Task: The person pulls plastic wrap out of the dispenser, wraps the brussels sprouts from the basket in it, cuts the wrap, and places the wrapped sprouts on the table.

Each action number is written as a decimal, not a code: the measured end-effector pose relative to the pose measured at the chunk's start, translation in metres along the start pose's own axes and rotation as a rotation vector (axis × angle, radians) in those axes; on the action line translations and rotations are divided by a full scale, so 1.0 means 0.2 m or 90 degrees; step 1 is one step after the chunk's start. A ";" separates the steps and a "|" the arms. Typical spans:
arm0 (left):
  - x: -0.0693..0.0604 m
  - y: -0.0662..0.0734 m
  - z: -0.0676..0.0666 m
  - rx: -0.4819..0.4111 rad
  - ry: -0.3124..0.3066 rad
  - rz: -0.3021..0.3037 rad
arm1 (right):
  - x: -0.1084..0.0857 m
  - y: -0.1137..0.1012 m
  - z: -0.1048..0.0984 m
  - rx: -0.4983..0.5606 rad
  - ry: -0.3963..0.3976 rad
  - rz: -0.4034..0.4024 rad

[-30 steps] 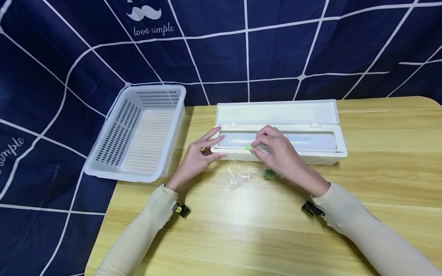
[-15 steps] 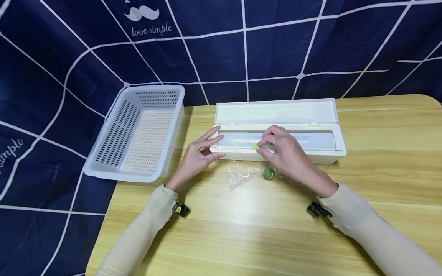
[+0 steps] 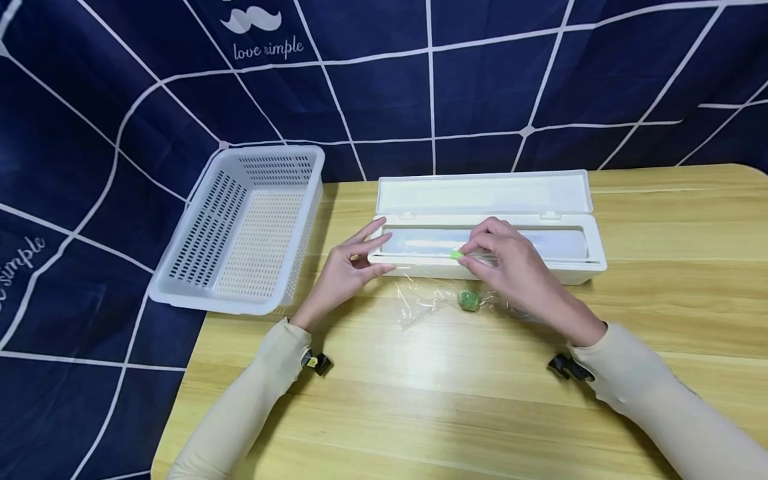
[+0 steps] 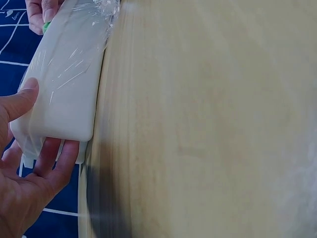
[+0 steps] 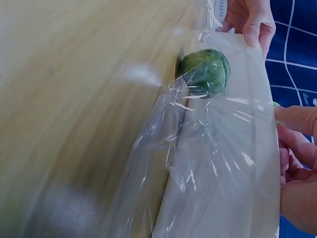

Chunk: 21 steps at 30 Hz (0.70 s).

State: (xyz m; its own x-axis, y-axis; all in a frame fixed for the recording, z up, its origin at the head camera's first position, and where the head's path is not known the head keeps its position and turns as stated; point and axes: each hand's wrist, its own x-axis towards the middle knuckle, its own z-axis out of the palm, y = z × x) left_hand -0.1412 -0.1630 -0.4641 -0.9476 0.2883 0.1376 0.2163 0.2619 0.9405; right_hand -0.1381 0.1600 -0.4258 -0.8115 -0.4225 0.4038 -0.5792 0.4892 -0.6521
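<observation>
- At the left hand [image 3: 343, 270], gripped: white box [image 4: 72, 116].
- At the right hand [image 3: 507, 259], pinched: little green tab [image 3: 457, 255].
- Between the hands, closer in: green ball [image 3: 469, 301], clear wrap [image 3: 415, 308].

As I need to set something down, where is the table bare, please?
The table is bare between the sleeves and right of the white box. Crowded: the box's left end and front, with left hand, right hand, plastic film and green ball.

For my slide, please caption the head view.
Right fingers pinch a green piece while left fingers hold the white box.
</observation>
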 end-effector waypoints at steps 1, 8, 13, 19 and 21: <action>0.00 0.00 0.00 0.001 0.001 0.000 | 0.00 0.00 0.00 -0.001 0.000 0.000; 0.00 0.00 0.00 0.003 -0.002 -0.002 | -0.02 0.02 -0.03 -0.004 -0.003 0.011; 0.00 0.00 0.00 0.005 0.000 -0.005 | -0.03 0.02 -0.05 -0.006 -0.002 0.013; 0.00 0.00 0.00 0.001 -0.002 -0.004 | -0.05 0.02 -0.07 -0.006 0.006 0.012; 0.00 0.00 0.00 0.000 -0.003 -0.004 | -0.05 0.02 -0.07 -0.005 0.007 0.013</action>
State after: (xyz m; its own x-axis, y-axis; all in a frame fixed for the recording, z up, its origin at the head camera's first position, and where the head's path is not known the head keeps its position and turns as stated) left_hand -0.1409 -0.1632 -0.4634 -0.9480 0.2903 0.1304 0.2104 0.2642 0.9413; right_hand -0.1340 0.1774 -0.4241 -0.8238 -0.4039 0.3977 -0.5631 0.5036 -0.6552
